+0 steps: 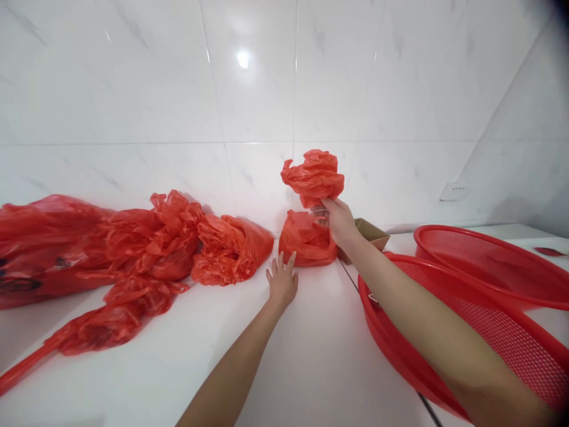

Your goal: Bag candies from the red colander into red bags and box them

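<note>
My right hand (340, 220) is closed on a crumpled red plastic bag (316, 178), which it holds up in front of the tiled wall. Just below stands a second red plastic bag (306, 240), its top loose and its contents hidden. At its left front edge is my left hand (283, 281), fingers spread, holding nothing; whether the fingertips touch the bag I cannot tell. Left of that hand lies a bunched red bag (235, 249) on the white counter (302, 350).
More red plastic bags (146, 243) lie along the wall at left, one twisted bag (111, 320) trailing forward. To the right are a large red mesh basket (493, 320), another red basket (484, 261) behind it, and a small cardboard box (373, 234). A socket plate (454, 190) sits on the wall.
</note>
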`<state>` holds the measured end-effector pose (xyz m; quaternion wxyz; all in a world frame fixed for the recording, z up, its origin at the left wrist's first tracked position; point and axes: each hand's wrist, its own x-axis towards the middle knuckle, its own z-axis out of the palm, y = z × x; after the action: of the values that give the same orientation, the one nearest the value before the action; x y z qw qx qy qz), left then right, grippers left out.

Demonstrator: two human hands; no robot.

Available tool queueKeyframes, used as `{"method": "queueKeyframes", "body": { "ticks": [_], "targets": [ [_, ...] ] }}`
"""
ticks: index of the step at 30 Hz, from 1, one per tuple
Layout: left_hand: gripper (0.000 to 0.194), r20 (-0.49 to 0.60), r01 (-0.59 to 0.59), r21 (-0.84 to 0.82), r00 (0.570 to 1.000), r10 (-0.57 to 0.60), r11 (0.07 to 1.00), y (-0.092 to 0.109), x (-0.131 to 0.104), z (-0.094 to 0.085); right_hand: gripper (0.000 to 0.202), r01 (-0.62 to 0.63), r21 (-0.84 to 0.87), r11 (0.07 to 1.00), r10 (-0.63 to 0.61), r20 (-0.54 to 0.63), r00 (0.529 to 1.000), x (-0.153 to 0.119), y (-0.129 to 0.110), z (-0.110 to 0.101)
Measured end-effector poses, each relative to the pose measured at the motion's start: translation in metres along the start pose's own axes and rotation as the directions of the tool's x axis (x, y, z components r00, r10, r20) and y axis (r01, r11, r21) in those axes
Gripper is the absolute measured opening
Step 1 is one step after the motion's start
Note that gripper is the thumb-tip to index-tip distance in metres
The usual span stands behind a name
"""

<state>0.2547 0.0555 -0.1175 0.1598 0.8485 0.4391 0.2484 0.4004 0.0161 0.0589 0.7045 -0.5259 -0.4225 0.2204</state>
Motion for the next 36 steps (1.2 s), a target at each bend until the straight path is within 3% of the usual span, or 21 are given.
{"method": "queueKeyframes", "body": {
  "ticks": [3,5,7,9,11,12,13,14,16,18,20,22,25,27,29,31,33,34,36],
  "targets": [
    [0.063,-0.102,0.001,-0.231,0.994,-0.026,0.973,0.002,-0.033,-0.026,0.030,-0.121,0.033,0.992,0.112,0.215,0.970,-0.040,-0.009,-0.014],
    [0.072,-0.181,-0.018,-0.504,0.980,-0.085,0.863,0.001,-0.069,-0.047,0.031,-0.175,-0.058,0.983,0.184,0.353,0.917,-0.073,-0.010,-0.024],
    [0.085,-0.265,-0.075,-0.654,0.955,-0.135,0.752,0.001,-0.107,-0.064,0.032,-0.218,-0.172,0.961,0.275,0.478,0.834,-0.107,-0.007,-0.031],
    [0.088,-0.293,-0.090,-0.670,0.944,-0.151,0.737,0.000,-0.143,-0.074,0.032,-0.267,-0.244,0.932,0.362,0.614,0.701,-0.139,-0.001,-0.034],
    [0.066,-0.221,-0.028,-0.678,0.961,-0.167,0.735,-0.003,-0.170,-0.075,0.032,-0.316,-0.251,0.915,0.394,0.725,0.565,-0.167,0.006,-0.033],
    [0.048,-0.167,0.022,-0.693,0.968,-0.190,0.721,-0.006,-0.181,-0.074,0.032,-0.336,-0.241,0.910,0.394,0.752,0.529,-0.178,0.010,-0.033],
    [0.033,-0.117,0.074,-0.715,0.967,-0.224,0.696,-0.011,-0.190,-0.073,0.031,-0.356,-0.226,0.907,0.394,0.755,0.524,-0.187,0.014,-0.033],
    [0.026,-0.085,0.121,-0.737,0.959,-0.269,0.665,-0.018,-0.198,-0.073,0.030,-0.379,-0.205,0.902,0.398,0.736,0.548,-0.195,0.017,-0.034],
    [0.025,-0.075,0.189,-0.767,0.923,-0.378,0.613,-0.035,-0.212,-0.078,0.028,-0.450,-0.134,0.883,0.424,0.639,0.641,-0.204,0.024,-0.040],
    [0.028,-0.097,0.225,-0.771,0.883,-0.460,0.596,-0.056,-0.224,-0.087,0.027,-0.509,0.002,0.861,0.444,0.483,0.754,-0.209,0.030,-0.050],
    [0.031,-0.143,0.248,-0.743,0.848,-0.510,0.622,-0.076,-0.234,-0.099,0.026,-0.490,0.161,0.856,0.436,0.282,0.854,-0.212,0.039,-0.062],
    [0.033,-0.198,0.278,-0.689,0.817,-0.542,0.670,-0.091,-0.243,-0.109,0.023,-0.436,0.268,0.859,0.424,0.104,0.900,-0.214,0.050,-0.071],
    [0.033,-0.271,0.275,-0.649,0.788,-0.553,0.709,-0.097,-0.251,-0.115,0.026,-0.412,0.289,0.864,0.438,-0.026,0.899,-0.222,0.068,-0.078],
    [0.030,-0.310,0.215,-0.662,0.793,-0.524,0.718,-0.093,-0.254,-0.115,0.026,-0.419,0.176,0.891,0.428,-0.009,0.904,-0.228,0.076,-0.078],
    [0.025,-0.334,0.154,-0.666,0.813,-0.477,0.730,-0.085,-0.257,-0.113,0.025,-0.339,-0.044,0.940,0.339,-0.006,0.941,-0.234,0.076,-0.075],
    [0.018,-0.321,0.131,-0.630,0.853,-0.411,0.765,-0.076,-0.260,-0.110,0.032,-0.137,-0.291,0.947,0.130,-0.042,0.991,-0.240,0.067,-0.068],
    [0.011,-0.286,0.114,-0.536,0.908,-0.307,0.836,-0.065,-0.265,-0.105,0.039,0.090,-0.454,0.886,-0.115,-0.028,0.993,-0.249,0.052,-0.055],
    [0.009,-0.270,0.081,-0.477,0.934,-0.234,0.875,-0.058,-0.267,-0.102,0.038,0.184,-0.488,0.853,-0.188,0.042,0.981,-0.254,0.045,-0.047],
    [0.011,-0.233,-0.039,-0.371,0.971,-0.052,0.928,-0.044,-0.270,-0.097,0.032,0.318,-0.498,0.807,-0.173,0.316,0.933,-0.267,0.033,-0.026]
  ]
}}
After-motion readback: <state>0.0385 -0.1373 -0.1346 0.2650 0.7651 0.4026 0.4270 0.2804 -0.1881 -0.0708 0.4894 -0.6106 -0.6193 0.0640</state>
